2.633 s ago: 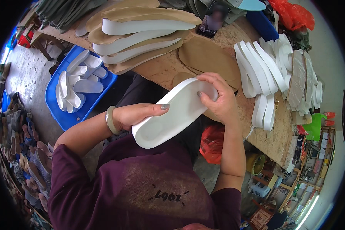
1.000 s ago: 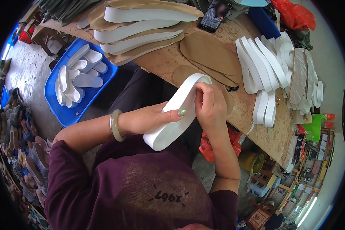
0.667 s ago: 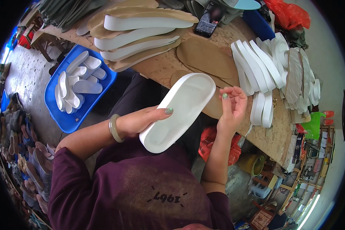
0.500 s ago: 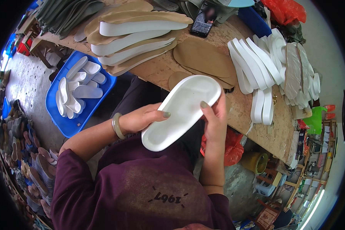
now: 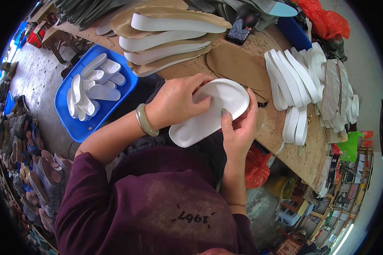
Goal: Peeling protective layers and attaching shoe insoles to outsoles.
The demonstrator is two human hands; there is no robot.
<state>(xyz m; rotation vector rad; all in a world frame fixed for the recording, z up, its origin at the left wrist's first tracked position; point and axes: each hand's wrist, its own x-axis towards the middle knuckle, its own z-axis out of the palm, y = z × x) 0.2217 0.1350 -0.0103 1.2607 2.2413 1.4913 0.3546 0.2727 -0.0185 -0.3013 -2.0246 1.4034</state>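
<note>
A white shoe sole (image 5: 195, 127) with a raised rim is held in front of my body, its hollow side up and its narrower end pointing down to the left. My left hand (image 5: 181, 100) grips the far left edge, its thumb bent over the rim onto the inner face. Around the right edge my right hand (image 5: 239, 125) is closed, thumb on top and fingers curled underneath. Just beyond the sole, flat brown insole pieces (image 5: 238, 63) lie on the wooden table (image 5: 302, 163).
Brown-covered white soles (image 5: 166, 42) are stacked at the back left, with a phone (image 5: 242, 29) right of them. More white soles (image 5: 291, 78) stand on the right. A blue bin (image 5: 78, 138) of white soles sits on the floor at left. Below the table hangs a red bag (image 5: 257, 168).
My left hand has moved from the sole's lower left edge up to its far left edge. The sole has tilted somewhat; my right hand still grips its right edge.
</note>
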